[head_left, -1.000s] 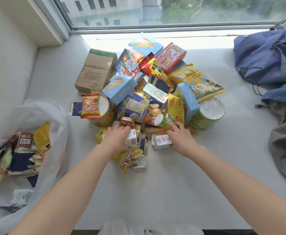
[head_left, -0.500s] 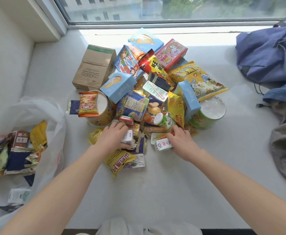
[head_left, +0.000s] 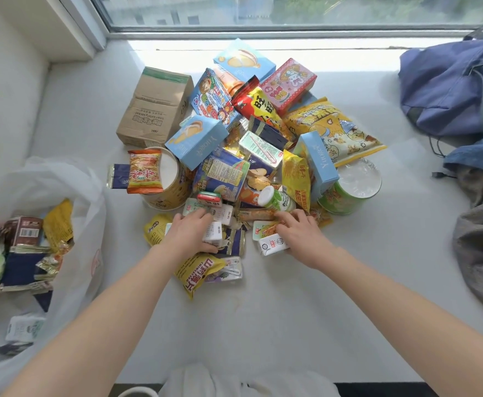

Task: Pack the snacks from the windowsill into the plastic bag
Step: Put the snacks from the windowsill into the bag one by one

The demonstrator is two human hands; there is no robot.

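- Windowsill (head_left: 263, 325): white surface that carries every item listed.
- Snack pile (head_left: 263, 144): boxes, bags and 2 tubs, heaped at the sill's middle and reaching toward the window edge.
- Plastic bag (head_left: 71, 193): white, mouth open, at the left edge, with several packets inside.
- Left hand (head_left: 190, 233): at the pile's near side. Its fingers (head_left: 203, 214) curl over a small white carton (head_left: 214, 235), thumb beneath it.
- Right hand (head_left: 300, 236): fingers bent down onto an orange packet (head_left: 256, 214), thumb beside a milk carton (head_left: 273, 244). Whether it has hold of either cannot be told.
- Blue cloth (head_left: 449, 87) and grey cloth (head_left: 480, 239): bunched along the right edge.
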